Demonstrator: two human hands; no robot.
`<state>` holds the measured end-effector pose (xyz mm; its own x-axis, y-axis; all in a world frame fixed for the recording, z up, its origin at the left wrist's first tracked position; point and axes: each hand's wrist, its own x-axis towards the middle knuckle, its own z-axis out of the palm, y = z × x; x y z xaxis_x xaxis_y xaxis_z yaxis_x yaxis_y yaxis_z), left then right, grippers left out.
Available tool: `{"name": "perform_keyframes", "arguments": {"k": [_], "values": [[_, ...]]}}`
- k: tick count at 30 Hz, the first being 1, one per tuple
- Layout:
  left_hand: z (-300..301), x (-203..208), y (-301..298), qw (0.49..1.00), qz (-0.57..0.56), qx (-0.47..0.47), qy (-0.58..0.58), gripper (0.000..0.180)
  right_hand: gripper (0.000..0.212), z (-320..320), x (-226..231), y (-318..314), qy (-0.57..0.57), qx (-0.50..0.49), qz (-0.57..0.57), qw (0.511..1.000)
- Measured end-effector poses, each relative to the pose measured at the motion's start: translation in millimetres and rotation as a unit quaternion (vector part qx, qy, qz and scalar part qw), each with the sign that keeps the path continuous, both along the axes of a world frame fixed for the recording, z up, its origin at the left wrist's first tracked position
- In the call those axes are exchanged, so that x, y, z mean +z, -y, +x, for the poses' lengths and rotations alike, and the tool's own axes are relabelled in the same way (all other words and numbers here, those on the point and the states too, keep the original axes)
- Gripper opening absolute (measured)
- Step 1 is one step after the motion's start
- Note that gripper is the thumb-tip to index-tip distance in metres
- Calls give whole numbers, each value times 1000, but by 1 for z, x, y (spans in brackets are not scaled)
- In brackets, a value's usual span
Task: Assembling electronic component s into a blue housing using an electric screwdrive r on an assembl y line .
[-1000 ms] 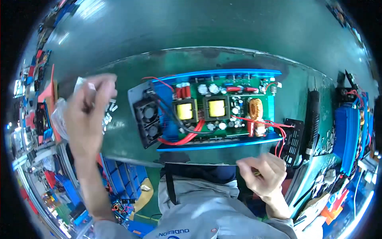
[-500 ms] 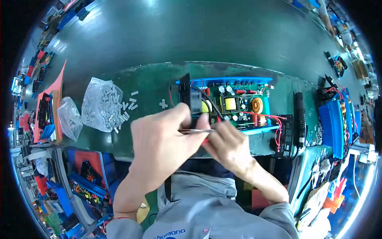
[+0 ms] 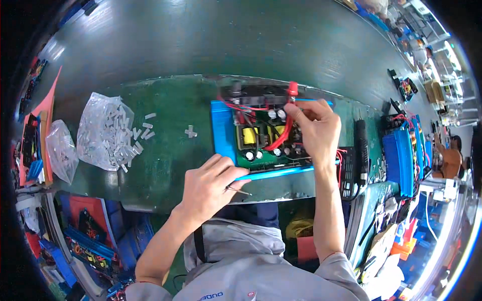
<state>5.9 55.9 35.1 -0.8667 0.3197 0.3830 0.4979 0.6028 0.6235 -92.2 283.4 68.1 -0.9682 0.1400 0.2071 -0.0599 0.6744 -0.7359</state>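
Observation:
A circuit board [image 3: 261, 155] with yellow-wound transformers and capacitors sits in an open blue metal case [image 3: 223, 133]. Over its far side lies a black end panel [image 3: 261, 93], slightly blurred, carrying a red terminal post [image 3: 293, 89] and a dark one. My right hand [image 3: 321, 131] pinches the panel's right end, beside thick red wires [image 3: 282, 138] that run down to the board. At the case's near left corner, my left hand [image 3: 211, 183] is closed around thin metal tweezers [image 3: 240, 191], its fingers touching the near blue edge.
Left of the case are a clear bag [image 3: 108, 133] of small translucent sleeves and several loose ones, with another plastic bag [image 3: 62, 150] beyond. To the right are a black slotted panel [image 3: 347, 170], a black cylindrical tool [image 3: 360, 150] and more blue cases [image 3: 399, 160].
The black end panel has gone from upright at the case's left end to the far side. My hands have parted, the right moving far and right, the left toward the near edge.

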Motion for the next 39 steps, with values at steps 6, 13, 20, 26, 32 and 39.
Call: {"name": "perform_keyframes", "arguments": {"k": [6, 13, 20, 26, 32, 39], "values": [[1, -10, -3, 999, 54, 0, -4, 25, 17, 5, 0, 5, -19, 1, 26, 999], [-2, 18, 46, 996, -9, 42, 78, 49, 13, 42, 20, 19, 39, 52, -59, 996], [-43, -3, 76, 986, -20, 149, 76, 24, 36, 59, 40, 2, 62, 155, -35, 985], [-53, 4, 77, 983, -45, 137, 118, 11, 22, 133, -2, -122, -61, -274, 176, 943], [-15, 29, 56, 983, 16, 87, 162, 3, 26, 152, -33, -159, -45, -230, 246, 940], [-23, 26, 14, 969, 79, -43, 229, 9, 58, 132, -55, -223, -34, -230, 241, 942]]}}
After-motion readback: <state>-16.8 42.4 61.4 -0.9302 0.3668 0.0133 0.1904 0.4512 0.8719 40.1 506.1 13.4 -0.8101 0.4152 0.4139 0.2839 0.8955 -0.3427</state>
